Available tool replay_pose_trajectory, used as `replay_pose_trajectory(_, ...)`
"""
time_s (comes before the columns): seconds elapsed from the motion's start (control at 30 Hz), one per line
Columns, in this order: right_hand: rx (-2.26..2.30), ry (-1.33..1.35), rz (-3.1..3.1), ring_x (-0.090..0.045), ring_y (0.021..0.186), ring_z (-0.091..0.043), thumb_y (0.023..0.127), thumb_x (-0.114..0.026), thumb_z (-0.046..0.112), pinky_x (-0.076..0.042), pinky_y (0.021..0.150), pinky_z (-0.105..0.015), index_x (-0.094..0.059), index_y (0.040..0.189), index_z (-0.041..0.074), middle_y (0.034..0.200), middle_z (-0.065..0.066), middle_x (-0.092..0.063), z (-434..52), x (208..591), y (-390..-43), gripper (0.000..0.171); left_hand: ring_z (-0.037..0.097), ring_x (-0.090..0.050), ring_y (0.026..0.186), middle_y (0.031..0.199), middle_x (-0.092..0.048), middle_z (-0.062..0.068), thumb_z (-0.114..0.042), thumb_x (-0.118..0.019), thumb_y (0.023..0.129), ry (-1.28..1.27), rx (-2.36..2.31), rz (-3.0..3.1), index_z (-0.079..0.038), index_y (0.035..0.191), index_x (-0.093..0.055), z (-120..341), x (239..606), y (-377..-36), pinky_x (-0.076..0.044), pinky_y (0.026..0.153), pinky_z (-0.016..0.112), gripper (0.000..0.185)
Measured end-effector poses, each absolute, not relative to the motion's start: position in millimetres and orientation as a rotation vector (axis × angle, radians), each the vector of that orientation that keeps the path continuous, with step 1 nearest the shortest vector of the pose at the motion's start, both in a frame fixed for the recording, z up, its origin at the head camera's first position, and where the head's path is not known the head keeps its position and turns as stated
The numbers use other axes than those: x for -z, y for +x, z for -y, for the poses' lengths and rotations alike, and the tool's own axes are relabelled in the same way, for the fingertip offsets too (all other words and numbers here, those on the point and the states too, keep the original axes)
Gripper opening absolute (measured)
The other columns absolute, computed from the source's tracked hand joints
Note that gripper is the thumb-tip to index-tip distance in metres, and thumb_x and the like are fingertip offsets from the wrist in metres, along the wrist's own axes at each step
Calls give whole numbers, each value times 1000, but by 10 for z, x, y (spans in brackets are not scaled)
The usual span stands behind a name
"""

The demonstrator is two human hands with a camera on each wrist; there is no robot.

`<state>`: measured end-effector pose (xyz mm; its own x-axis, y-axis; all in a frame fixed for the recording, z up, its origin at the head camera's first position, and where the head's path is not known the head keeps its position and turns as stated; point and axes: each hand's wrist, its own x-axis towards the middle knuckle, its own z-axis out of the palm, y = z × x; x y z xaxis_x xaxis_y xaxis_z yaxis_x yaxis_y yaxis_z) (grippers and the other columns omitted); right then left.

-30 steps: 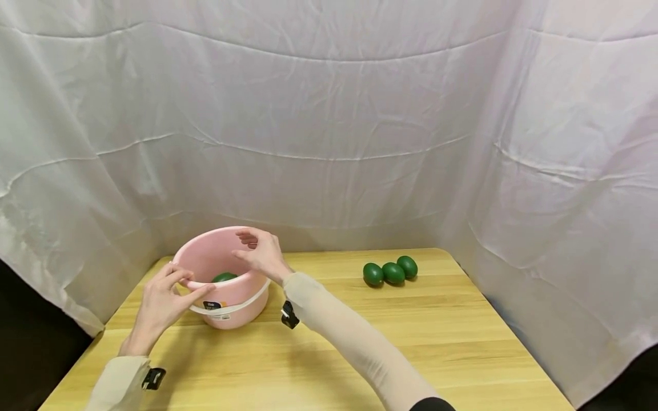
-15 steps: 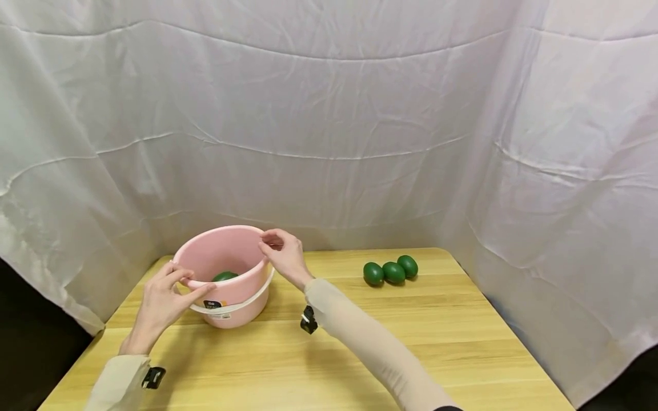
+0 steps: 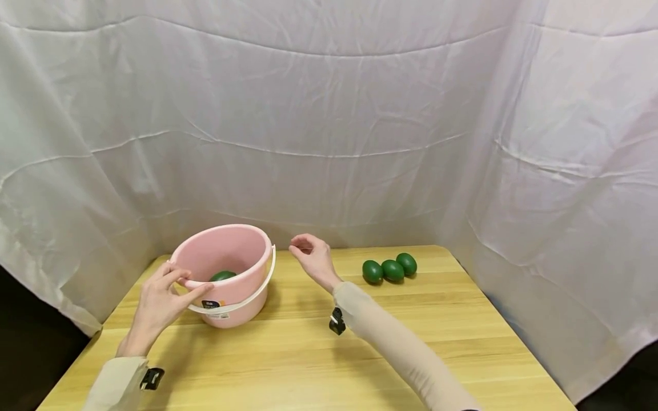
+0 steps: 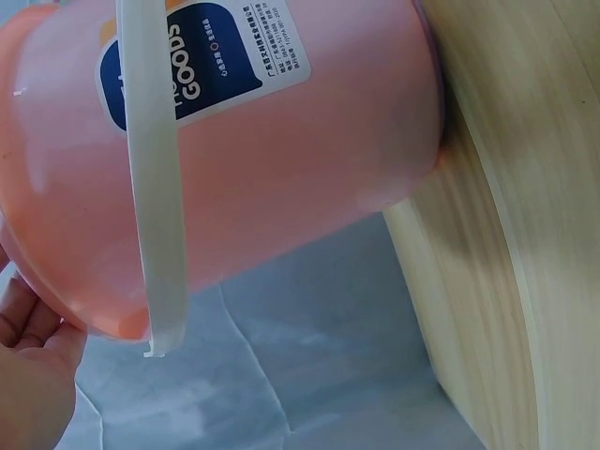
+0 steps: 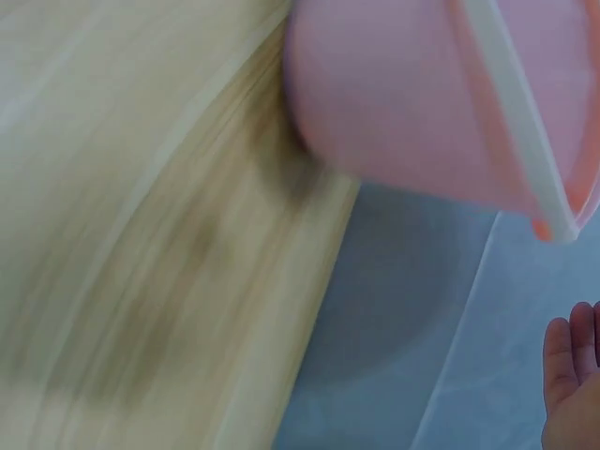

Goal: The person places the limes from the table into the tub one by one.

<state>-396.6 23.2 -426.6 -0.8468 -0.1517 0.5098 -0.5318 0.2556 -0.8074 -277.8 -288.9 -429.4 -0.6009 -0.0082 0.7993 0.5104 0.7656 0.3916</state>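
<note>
A pink plastic bucket (image 3: 244, 294) stands upright at the left of the table, its white handle (image 3: 269, 275) hanging down round the front. Inside it, the top of one dark green oval fruit (image 3: 223, 275) shows; anything below is hidden. My left hand (image 3: 159, 299) pinches the bucket's near left rim, thumb outside and fingers over the edge. To the right of the bucket, my right hand (image 3: 316, 261) is in the air with loosely bent fingers and nothing in them. In the right wrist view that hand (image 5: 572, 394) is apart from the bucket (image 5: 403, 103).
Three dark green oval fruits (image 3: 393, 270) lie in a row at the table's back right. The wooden table (image 3: 411, 342) ends at a rounded back right corner. Pale curtains (image 3: 329, 125) hang behind and along both sides.
My right hand has moved right, from over the bucket's opening, past its right rim, to beside it. The left hand has kept its hold on the rim. The handle's right end now shows.
</note>
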Motion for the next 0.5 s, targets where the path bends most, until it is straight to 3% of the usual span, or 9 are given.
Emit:
replay_pose_trajectory(0.23, -1593, 555, 2288, -68, 98, -18, 92, -69, 16, -54, 88, -31, -70, 105, 11, 103, -5, -72, -523, 4454, -3996, 14, 5, -41, 60, 85, -56, -4, -15, -94, 59, -338, 790, 2134, -8, 83, -69, 2888, 4286, -2769, -33, 56, 14, 35)
replay_pose_trajectory(0.5, -1483, 535, 2409, -66, 101, -21, 93, -67, 14, -54, 89, -34, -68, 113, 9, 110, -10, -70, -766, 4596, -4053, 21, 11, -43, 59, 84, -56, -3, -12, -95, 56, -374, 762, 2099, -7, 82, -69, 2899, 4304, -2791, -33, 56, 15, 37)
